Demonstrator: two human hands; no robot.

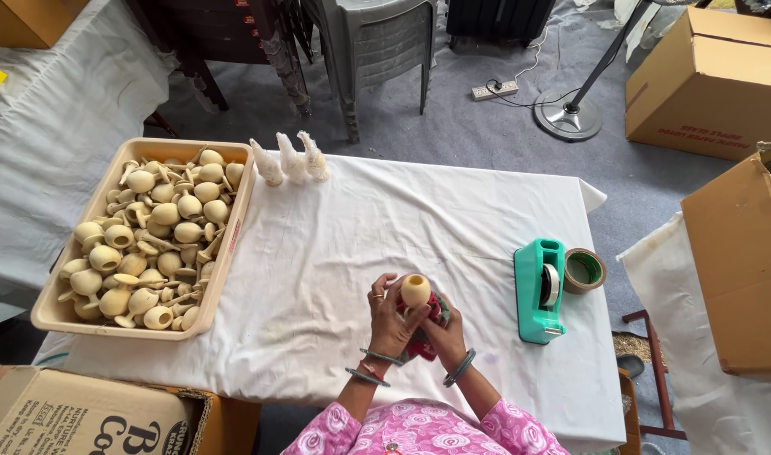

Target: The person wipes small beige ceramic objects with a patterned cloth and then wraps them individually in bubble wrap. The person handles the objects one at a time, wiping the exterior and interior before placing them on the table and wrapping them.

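Wooden cup [416, 291] upright between both hands, mouth facing up, red cloth [427, 324] beneath.

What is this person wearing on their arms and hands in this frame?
Both arms come out of pink sleeves with a white rose-like floral print. The left hand has a ring on one finger, and its wrist carries thin metal bangles plus a reddish one. The right hand is bare of rings as far as can be seen; its wrist carries greyish bangles. No gloves on either hand.
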